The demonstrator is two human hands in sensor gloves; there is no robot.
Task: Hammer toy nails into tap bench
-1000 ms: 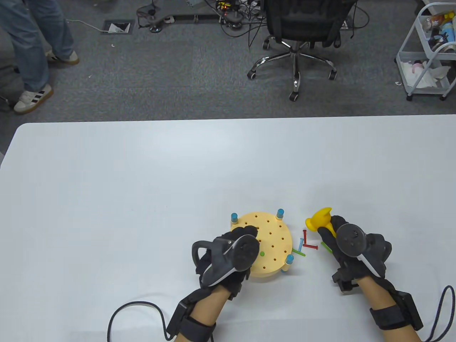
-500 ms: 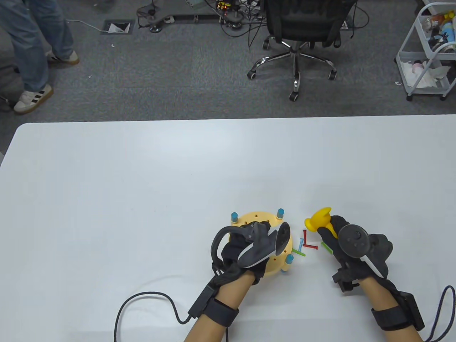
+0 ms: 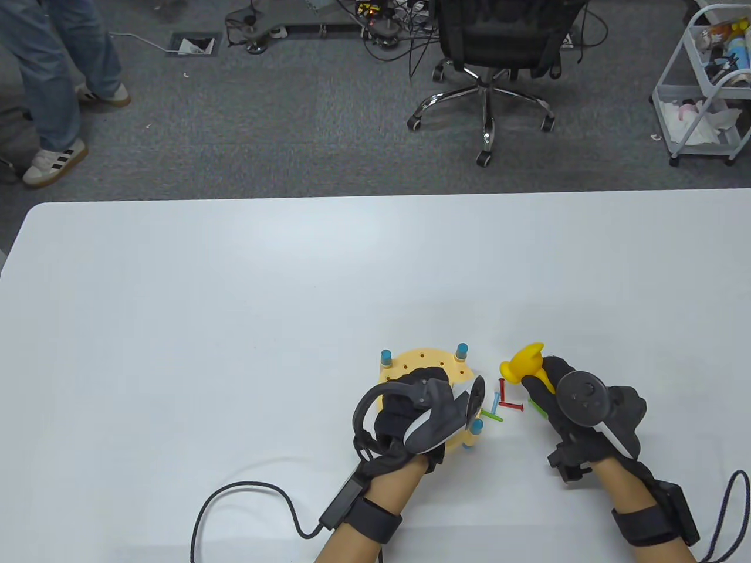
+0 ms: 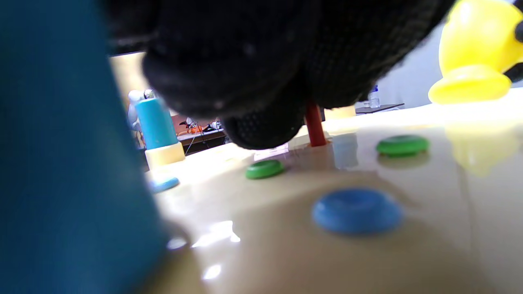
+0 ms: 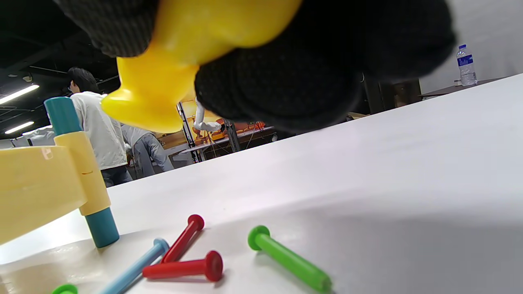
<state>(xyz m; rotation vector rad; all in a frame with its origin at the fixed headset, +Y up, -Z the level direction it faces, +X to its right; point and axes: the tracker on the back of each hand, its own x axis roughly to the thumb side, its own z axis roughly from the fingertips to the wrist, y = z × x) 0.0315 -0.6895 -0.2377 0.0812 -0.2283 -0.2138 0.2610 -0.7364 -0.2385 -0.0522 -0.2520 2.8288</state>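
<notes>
The round yellow tap bench [image 3: 425,359] stands on blue legs near the table's front edge. My left hand [image 3: 429,380] lies over it. In the left wrist view its fingers [image 4: 261,118] pinch a red nail [image 4: 314,128] that stands upright in the bench top [image 4: 408,192]. Two green nail heads [image 4: 402,145] and a blue one [image 4: 356,210] sit flush in the top. My right hand [image 3: 543,378] grips a yellow toy hammer [image 3: 521,360] to the right of the bench, its head raised above the table; the hammer also shows in the right wrist view [image 5: 163,81].
Loose nails lie on the table between bench and right hand: two red [image 3: 509,404], a blue [image 3: 496,402] and two green [image 3: 491,415]; they also show in the right wrist view [image 5: 184,267]. A black cable [image 3: 246,498] runs from my left wrist. An office chair [image 3: 487,58] stands beyond the table.
My left hand has moved right across the bench and turned on its side, now covering the green nail head seen before. The right hand with the hammer has barely moved.
</notes>
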